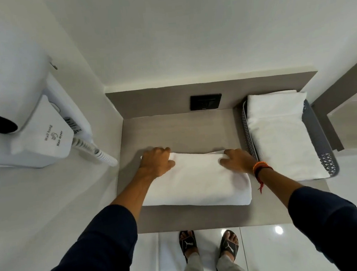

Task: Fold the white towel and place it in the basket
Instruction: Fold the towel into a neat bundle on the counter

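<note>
White terry cloth, already doubled into a thick oblong, lies across the middle of the grey wood-grain shelf (pixel 173 131) as I stand over it: the white towel (pixel 195 182) is folded, by the look of it, and only the transfer remains. My left hand (pixel 157 161) sits at the towel's ten o'clock corner, fingers curled down over the far edge and closed on the cloth; my right hand (pixel 237 160) does the same at the two o'clock corner, thumb pressed on top and fingers hooked over the edge (a thin layer peeks out just beyond them, so the stack may want squaring). Whether the fingertips actually pinch beneath the layers I cannot tell, since they are hidden behind the fold. At three o'clock from the towel, just beside it against the right end of the shelf, stands the grey perforated basket (pixel 323 136), already carrying another folded white towel (pixel 280 133) that fills most of it. I judge the folding done or nearly so; what is left is lifting the bundle and setting it rightward on top of that one. A wall-mounted hair dryer (pixel 20 94) hangs at nine o'clock, clear of the work.
</note>
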